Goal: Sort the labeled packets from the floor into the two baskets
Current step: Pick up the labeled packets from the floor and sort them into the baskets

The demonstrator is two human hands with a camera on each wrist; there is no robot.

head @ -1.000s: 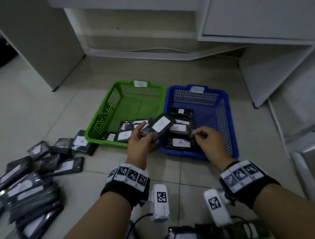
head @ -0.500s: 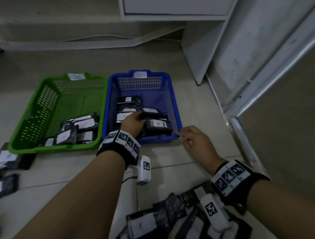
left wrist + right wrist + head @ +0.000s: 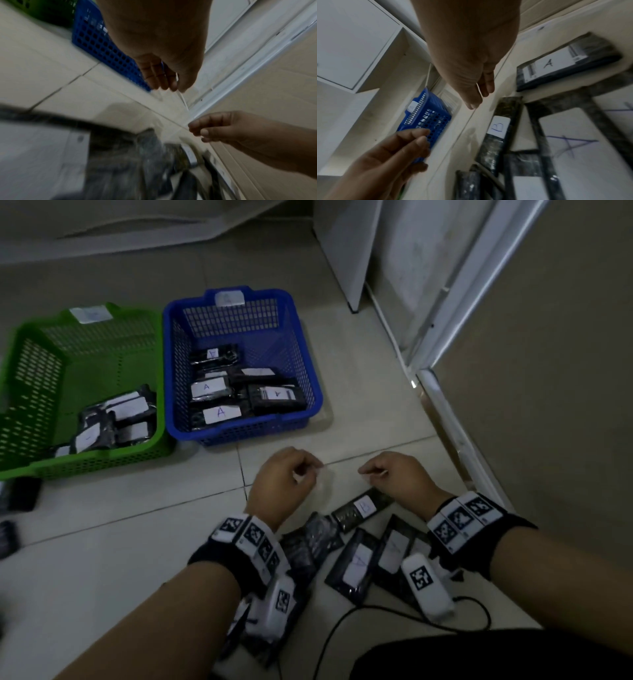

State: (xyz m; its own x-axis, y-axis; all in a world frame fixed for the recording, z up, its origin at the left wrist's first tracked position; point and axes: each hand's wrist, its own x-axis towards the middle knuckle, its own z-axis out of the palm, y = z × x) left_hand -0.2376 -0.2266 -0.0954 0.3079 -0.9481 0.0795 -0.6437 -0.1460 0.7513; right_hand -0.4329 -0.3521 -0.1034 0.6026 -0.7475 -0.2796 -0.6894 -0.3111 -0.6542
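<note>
My left hand (image 3: 301,474) and right hand (image 3: 370,472) hover side by side over the floor, fingers curled. Each seems to pinch an edge of a thin clear plastic film (image 3: 184,102) stretched between them. Just below the right hand lies a black packet labelled B (image 3: 363,508), also clear in the right wrist view as the B packet (image 3: 499,127). Black packets marked A (image 3: 356,566) lie fanned under my wrists. The blue basket (image 3: 239,436) holds several A packets. To its left, the green basket (image 3: 85,463) holds several packets.
A white cabinet side and door frame (image 3: 445,302) run along the right, with a brown panel (image 3: 548,371) beyond. A black cable (image 3: 342,621) loops on the tiles near my knee (image 3: 479,655). More dark packets (image 3: 24,494) lie at the left edge.
My left hand left its A packet in the blue basket and pulled back. Both hands came down to the packet pile at the right, and my view swung right.
</note>
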